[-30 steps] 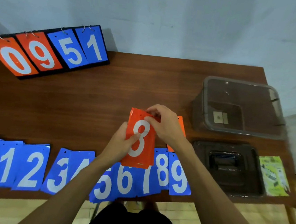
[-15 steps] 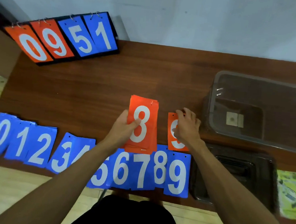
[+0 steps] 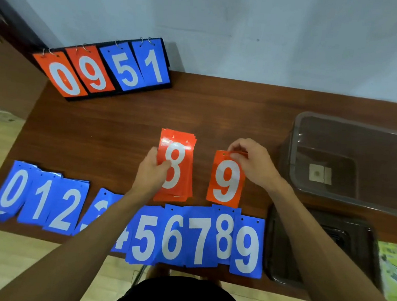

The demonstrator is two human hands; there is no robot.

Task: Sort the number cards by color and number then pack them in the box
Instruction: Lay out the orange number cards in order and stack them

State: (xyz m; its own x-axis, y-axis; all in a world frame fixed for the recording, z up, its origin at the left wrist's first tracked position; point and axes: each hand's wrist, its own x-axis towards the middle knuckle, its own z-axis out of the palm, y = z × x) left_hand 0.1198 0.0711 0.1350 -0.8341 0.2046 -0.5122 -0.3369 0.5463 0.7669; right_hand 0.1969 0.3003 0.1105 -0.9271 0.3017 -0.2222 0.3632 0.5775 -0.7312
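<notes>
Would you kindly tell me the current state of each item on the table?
Orange stack: held by left hand, 8 showing.
Orange 9 card: on table, right hand pinching its top.
Blue cards: laid in a row.
Box: open, no cards inside.
Lid: off, beside box.

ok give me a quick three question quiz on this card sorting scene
1. True or false: the left hand holds an orange stack showing 8.
2. Which number is on the orange card pinched by the right hand? A 6, B 9, C 3
3. Fill in: the blue row runs from 0 to ___.
Key: 1 true; 2 B; 3 9.
</notes>
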